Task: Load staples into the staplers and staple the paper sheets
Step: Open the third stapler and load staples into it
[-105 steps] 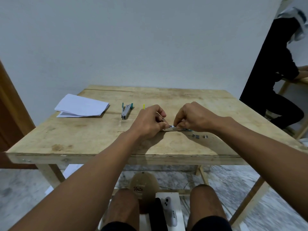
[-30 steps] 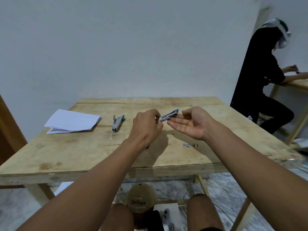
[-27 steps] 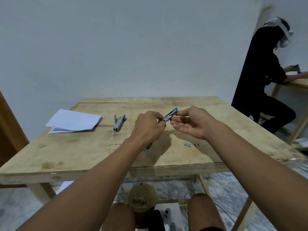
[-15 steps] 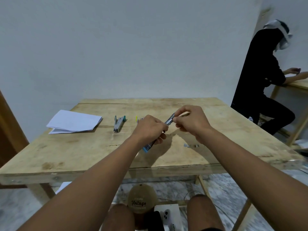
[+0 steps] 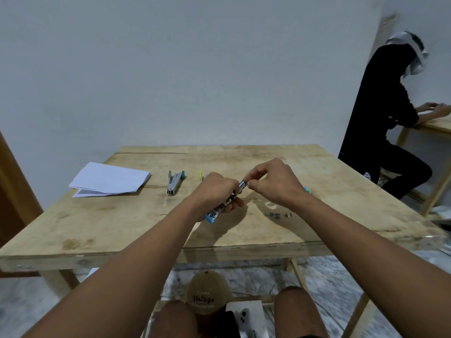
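I am holding the stapler [image 5: 212, 215] in the air at the centre of the frame, above the near half of the table [image 5: 122, 228]. My left hand [image 5: 214, 191] is wrapping its fingers round the body, and my right hand [image 5: 273, 184] is pinching the metal end at the top with thumb and fingertips. I cannot tell whether a strip of staples is sitting between those fingertips, as they are hiding the spot.

The main risk, as I am judging it, is the small part slipping out of my right pinch. The contact area is narrow, and any sideways push is likely to cock a strip in the channel or snap it. A second risk is the stapler turning in my left palm, since I am gripping it near the middle and working at one far end. Anything dropping here is probably landing among the loose staples [image 5: 277, 215] lying right of centre (and scattering them).

The stapler's long axis is running diagonally, its blue end pointing to the lower left of the frame and its metal end to the upper right. A second stapler [image 5: 174, 182] and the paper [image 5: 109, 179] are lying on the table at centre left.
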